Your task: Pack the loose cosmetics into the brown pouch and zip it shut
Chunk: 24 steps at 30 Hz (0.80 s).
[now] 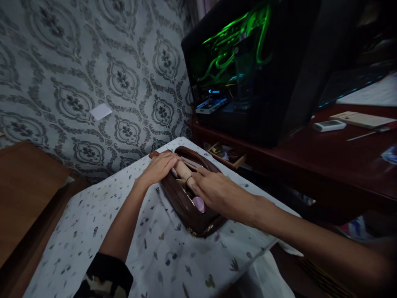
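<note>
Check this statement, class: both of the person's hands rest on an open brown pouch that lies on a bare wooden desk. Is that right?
Not quite. The head view shows the left hand and right hand on the open brown pouch, but it lies on a white patterned cloth, not a bare wooden desk.

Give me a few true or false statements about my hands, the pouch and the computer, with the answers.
1. The left hand and right hand both touch the brown pouch. True.
2. The pouch is zipped shut. False: it is open, with a beige tube inside.
3. The pouch lies on bare wood. False: it lies on a patterned white cloth.
4. The computer glows green inside. True.
</note>
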Available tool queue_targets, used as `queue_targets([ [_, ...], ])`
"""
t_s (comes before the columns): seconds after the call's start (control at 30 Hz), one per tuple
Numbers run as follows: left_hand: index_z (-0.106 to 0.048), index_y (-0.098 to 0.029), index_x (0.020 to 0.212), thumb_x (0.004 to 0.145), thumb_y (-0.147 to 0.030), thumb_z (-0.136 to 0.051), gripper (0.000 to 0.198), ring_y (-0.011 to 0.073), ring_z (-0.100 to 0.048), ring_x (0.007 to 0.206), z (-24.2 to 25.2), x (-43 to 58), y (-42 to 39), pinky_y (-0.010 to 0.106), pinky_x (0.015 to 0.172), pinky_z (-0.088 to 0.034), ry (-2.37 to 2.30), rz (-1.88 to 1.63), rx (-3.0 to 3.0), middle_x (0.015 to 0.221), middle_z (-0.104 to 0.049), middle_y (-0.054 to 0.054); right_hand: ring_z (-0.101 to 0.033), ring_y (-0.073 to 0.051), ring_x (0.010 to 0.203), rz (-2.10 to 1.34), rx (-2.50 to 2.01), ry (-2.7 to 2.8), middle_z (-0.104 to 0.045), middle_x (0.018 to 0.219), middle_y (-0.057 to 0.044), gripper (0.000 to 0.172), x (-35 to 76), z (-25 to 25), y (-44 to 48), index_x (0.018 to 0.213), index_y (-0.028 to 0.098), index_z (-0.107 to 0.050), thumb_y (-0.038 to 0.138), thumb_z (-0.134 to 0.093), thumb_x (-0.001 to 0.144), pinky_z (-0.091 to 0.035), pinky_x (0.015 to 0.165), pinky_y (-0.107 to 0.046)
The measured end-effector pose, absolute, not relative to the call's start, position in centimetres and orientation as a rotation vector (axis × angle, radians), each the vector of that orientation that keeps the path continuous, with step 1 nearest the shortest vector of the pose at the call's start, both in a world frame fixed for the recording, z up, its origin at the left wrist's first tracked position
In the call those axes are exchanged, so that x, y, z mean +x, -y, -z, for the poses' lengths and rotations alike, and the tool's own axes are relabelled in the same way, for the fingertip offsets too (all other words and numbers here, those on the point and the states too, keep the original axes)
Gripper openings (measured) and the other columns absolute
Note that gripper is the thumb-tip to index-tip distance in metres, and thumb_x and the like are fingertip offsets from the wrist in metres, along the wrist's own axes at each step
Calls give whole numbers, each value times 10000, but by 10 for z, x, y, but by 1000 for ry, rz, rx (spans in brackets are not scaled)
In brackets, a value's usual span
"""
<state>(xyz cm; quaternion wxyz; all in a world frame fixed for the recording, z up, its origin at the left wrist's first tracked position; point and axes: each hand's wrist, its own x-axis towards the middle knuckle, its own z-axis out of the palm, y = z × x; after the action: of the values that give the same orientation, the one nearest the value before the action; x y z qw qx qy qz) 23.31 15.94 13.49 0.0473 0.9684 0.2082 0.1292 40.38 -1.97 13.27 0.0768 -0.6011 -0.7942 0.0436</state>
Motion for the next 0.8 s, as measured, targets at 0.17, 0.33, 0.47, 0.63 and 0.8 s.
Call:
queue_targets([
  [0.17, -720, -224, 1125, 1089, -412, -289, 472, 225, -661, 1177, -135, 236, -160, 373, 1090, -479, -693, -359, 2945, 1201, -740, 63, -704, -273, 976, -50, -1852, 2033, -704, 1088, -125, 307, 418, -135, 22, 1109, 157, -718, 252, -433, 1044, -530, 799, -363],
  [0.33, -720, -227, 1055, 1088, -412, -294, 466, 223, -679, 1091, -136, 236, -159, 346, 1021, -491, -704, -330, 2947, 1082, -747, 57, -653, -311, 1122, 133, -1755, 1851, -633, 1259, -185, 322, 439, -120, 10, 1171, 135, -725, 247, -473, 1005, -551, 865, -395],
  [0.47, -721, -215, 993, 1075, -405, -325, 447, 222, -675, 1039, -143, 237, -158, 342, 990, -500, -700, -301, 2955, 1044, -738, 61, -654, -308, 1168, -43, -1640, 1872, -627, 1313, -183, 422, 449, -105, -1, 1379, 155, -611, 259, -463, 998, -536, 998, -459],
  [0.63, -688, -219, 1187, 1056, -357, -366, 374, 235, -648, 1171, -151, 257, -147, 367, 1059, -480, -599, -253, 3002, 1248, -715, 71, -646, -313, 1206, -133, -1529, 1828, -664, 1298, -175, 491, 452, -93, -7, 1440, 131, -515, 272, -449, 975, -515, 1047, -487],
  [0.8, -630, -209, 1257, 1070, -398, -358, 381, 256, -624, 1228, -146, 285, -134, 399, 1080, -480, -570, -18, 3136, 1294, -673, 95, -620, -306, 1269, -103, -1424, 1755, -624, 1388, -184, 493, 450, -78, -12, 1428, 141, -492, 324, -456, 971, -497, 1087, -487],
])
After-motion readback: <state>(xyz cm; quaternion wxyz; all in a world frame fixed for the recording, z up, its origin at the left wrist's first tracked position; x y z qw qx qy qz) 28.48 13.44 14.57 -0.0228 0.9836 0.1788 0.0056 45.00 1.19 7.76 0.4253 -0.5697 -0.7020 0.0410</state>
